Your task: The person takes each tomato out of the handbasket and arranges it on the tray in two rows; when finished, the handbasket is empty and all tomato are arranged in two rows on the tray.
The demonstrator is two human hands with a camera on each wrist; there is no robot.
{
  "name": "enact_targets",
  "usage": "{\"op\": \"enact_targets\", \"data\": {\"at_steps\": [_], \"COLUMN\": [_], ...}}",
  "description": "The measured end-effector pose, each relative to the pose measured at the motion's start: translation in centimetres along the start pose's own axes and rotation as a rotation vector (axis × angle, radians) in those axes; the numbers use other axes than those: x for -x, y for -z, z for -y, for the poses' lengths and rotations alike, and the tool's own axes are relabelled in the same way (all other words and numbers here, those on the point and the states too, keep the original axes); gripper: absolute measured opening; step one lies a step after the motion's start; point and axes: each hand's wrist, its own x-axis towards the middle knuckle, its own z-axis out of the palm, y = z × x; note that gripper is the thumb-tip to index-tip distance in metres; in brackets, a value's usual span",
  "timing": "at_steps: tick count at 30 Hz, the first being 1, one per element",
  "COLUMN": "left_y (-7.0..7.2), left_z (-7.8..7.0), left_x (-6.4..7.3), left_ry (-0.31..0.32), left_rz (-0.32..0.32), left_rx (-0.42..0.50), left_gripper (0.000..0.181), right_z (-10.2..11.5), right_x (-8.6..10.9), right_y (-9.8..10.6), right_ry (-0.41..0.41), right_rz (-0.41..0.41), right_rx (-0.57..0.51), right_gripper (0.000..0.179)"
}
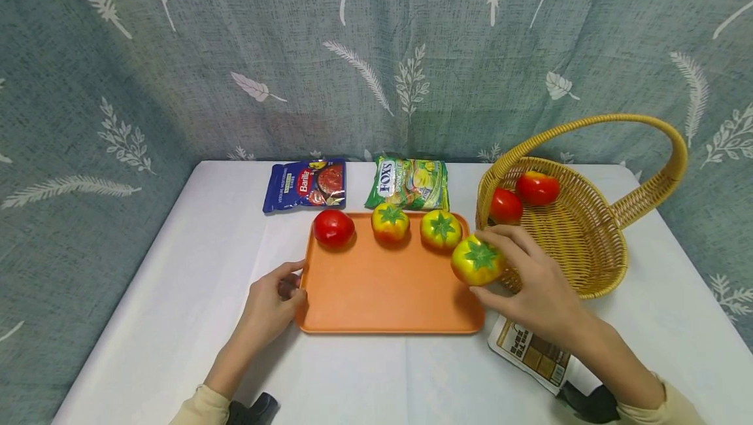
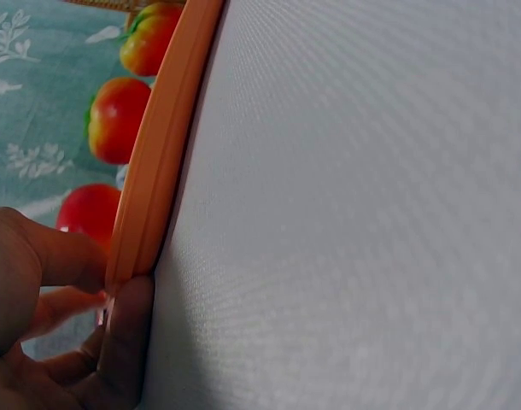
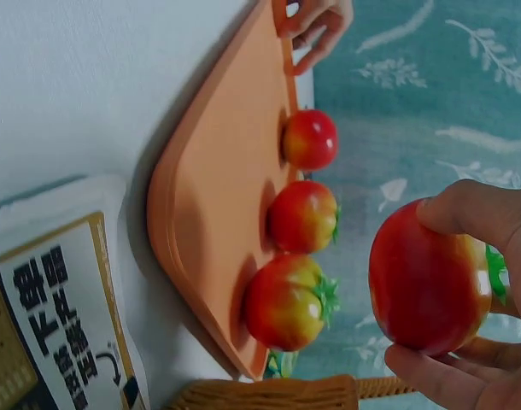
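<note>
My right hand (image 1: pixel 538 288) grips a red-and-yellow tomato (image 1: pixel 478 261) with a green leafy top, held over the right side of an orange tray (image 1: pixel 388 294). In the right wrist view, thumb and fingers curl round that tomato (image 3: pixel 427 282) from either side. My left hand (image 1: pixel 273 301) pinches the tray's left rim; the left wrist view shows its fingertips on the tray edge (image 2: pixel 158 154). Along the tray's far side sit a red tomato (image 1: pixel 333 228) and two yellowish tomatoes with green tops, one in the middle (image 1: pixel 390 223) and one near the right corner (image 1: pixel 440 229).
A wicker basket (image 1: pixel 588 235) with a tall handle stands right of the tray, two red tomatoes (image 1: pixel 538 188) inside. Behind the tray lie a blue Barilla pouch (image 1: pixel 306 184) and a green Fox's bag (image 1: pixel 408 182). A brown-and-white packet (image 1: pixel 529 351) lies under my right forearm.
</note>
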Motion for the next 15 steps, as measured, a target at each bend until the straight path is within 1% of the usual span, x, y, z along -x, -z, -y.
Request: {"op": "enact_targets", "data": {"at_steps": [4, 10, 15], "left_y": [0.0, 0.0, 0.0], "left_z": [0.1, 0.1, 0.1], "left_x": [0.0, 0.1, 0.1], "left_ry": [-0.005, -0.025, -0.023], "left_rz": [-0.001, -0.009, -0.007], "left_rx": [0.002, 0.014, 0.010], "left_gripper": [0.050, 0.049, 0.049], "right_z": [0.3, 0.4, 0.5], "right_x": [0.0, 0.0, 0.0], "right_y": [-0.5, -1.5, -2.3], "right_ry": [0.002, 0.028, 0.049], "right_rz": [0.015, 0.040, 0.057], "right_rx": [-0.005, -0.032, -0.054], "right_gripper": [0.076, 0.077, 0.077]}}
